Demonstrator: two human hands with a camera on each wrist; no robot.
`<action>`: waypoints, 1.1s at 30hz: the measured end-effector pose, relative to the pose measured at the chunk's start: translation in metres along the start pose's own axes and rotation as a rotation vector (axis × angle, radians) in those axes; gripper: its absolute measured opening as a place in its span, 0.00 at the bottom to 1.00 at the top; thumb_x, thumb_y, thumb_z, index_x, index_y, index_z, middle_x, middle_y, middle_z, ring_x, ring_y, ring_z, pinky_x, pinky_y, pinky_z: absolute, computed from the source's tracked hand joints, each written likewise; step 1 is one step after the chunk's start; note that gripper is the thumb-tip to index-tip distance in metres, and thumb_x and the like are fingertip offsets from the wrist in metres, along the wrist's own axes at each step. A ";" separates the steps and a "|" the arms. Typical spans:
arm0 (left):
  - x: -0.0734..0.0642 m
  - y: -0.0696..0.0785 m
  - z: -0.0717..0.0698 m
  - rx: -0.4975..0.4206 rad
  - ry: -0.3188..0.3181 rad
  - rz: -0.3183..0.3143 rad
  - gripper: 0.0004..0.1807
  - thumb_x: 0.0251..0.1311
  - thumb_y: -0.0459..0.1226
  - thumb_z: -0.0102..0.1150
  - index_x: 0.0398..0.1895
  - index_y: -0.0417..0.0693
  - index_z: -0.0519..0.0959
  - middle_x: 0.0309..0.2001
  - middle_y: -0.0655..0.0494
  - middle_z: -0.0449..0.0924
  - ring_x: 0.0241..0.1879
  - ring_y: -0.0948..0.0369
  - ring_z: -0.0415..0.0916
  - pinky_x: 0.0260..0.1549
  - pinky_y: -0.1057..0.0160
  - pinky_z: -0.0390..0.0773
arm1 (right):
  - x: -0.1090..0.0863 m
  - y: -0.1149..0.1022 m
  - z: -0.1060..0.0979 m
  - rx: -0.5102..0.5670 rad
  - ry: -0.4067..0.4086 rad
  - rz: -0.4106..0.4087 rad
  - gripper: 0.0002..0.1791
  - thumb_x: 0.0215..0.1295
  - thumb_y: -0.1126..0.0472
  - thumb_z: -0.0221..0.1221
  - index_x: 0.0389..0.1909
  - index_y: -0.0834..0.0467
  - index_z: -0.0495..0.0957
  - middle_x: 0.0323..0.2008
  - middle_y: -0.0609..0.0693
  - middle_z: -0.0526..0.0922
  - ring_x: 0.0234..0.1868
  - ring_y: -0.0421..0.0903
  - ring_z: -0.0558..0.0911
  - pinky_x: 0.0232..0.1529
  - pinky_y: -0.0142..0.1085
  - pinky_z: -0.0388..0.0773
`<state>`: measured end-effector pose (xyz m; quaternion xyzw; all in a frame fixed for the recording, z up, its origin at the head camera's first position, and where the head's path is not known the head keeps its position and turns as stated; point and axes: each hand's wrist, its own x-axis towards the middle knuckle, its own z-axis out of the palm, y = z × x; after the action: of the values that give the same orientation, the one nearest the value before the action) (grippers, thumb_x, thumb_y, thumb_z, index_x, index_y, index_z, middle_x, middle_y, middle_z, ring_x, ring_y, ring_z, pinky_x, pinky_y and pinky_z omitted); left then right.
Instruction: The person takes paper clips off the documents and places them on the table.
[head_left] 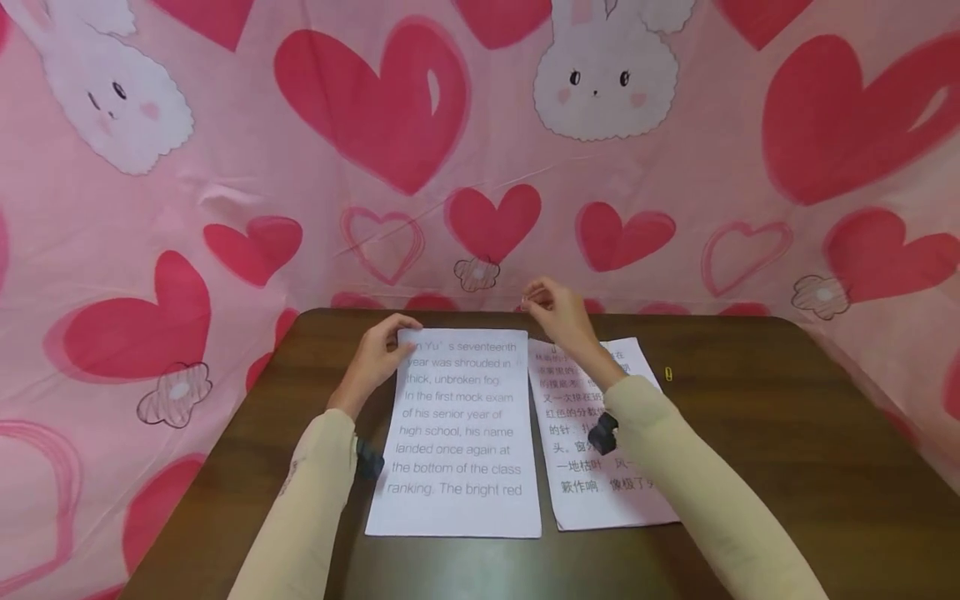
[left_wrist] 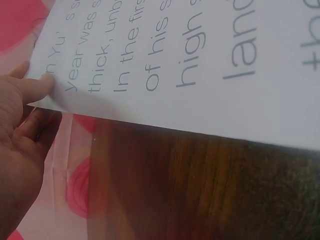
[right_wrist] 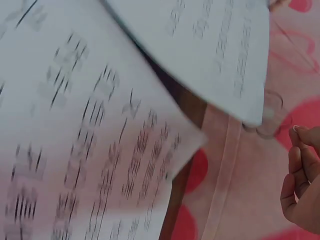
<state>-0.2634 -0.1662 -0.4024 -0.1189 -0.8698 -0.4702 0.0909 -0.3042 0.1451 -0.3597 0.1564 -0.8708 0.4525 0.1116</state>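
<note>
My left hand (head_left: 372,358) grips the top left corner of the English-printed paper (head_left: 465,433), thumb on the print and fingers behind the sheet. In the left wrist view that paper (left_wrist: 200,100) stands raised off the wooden table at its edge. My right hand (head_left: 561,317) is up past the far edge of the Chinese-printed paper (head_left: 600,508), thumb and forefinger pinched together. Between these fingertips a small white paper clip (right_wrist: 296,128) shows only as a thin loop; the rest is hidden. The Chinese-printed paper lies under my right forearm, beside the English one.
A yellow paper clip (head_left: 668,374) lies on the dark wooden table (head_left: 787,467), to the right of the Chinese-printed paper. Right behind the table's far edge hangs a pink cloth (head_left: 495,150) with hearts and rabbits, which also runs along the sides.
</note>
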 end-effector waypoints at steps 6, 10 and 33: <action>0.005 -0.001 -0.009 0.021 0.005 0.009 0.16 0.64 0.25 0.59 0.54 0.42 0.79 0.55 0.41 0.80 0.45 0.48 0.79 0.44 0.66 0.78 | -0.003 0.022 -0.047 -0.036 0.072 0.026 0.10 0.67 0.64 0.64 0.47 0.62 0.81 0.43 0.61 0.89 0.43 0.52 0.87 0.39 0.24 0.76; 0.007 -0.001 -0.016 0.031 0.007 0.001 0.16 0.64 0.24 0.60 0.54 0.41 0.78 0.55 0.40 0.80 0.45 0.47 0.79 0.46 0.63 0.79 | -0.008 0.037 -0.074 -0.072 0.124 0.036 0.11 0.66 0.63 0.64 0.47 0.63 0.81 0.42 0.63 0.88 0.37 0.40 0.85 0.35 0.19 0.73; 0.030 -0.002 -0.035 -0.005 0.026 0.069 0.16 0.62 0.21 0.58 0.52 0.35 0.78 0.52 0.35 0.81 0.41 0.44 0.79 0.35 0.79 0.71 | -0.044 0.102 -0.174 -0.350 -0.027 0.321 0.19 0.70 0.52 0.61 0.50 0.65 0.79 0.48 0.69 0.84 0.51 0.64 0.80 0.47 0.50 0.76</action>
<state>-0.2908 -0.1934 -0.3773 -0.1426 -0.8628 -0.4703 0.1182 -0.2927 0.3508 -0.3529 0.0002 -0.9511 0.3045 0.0521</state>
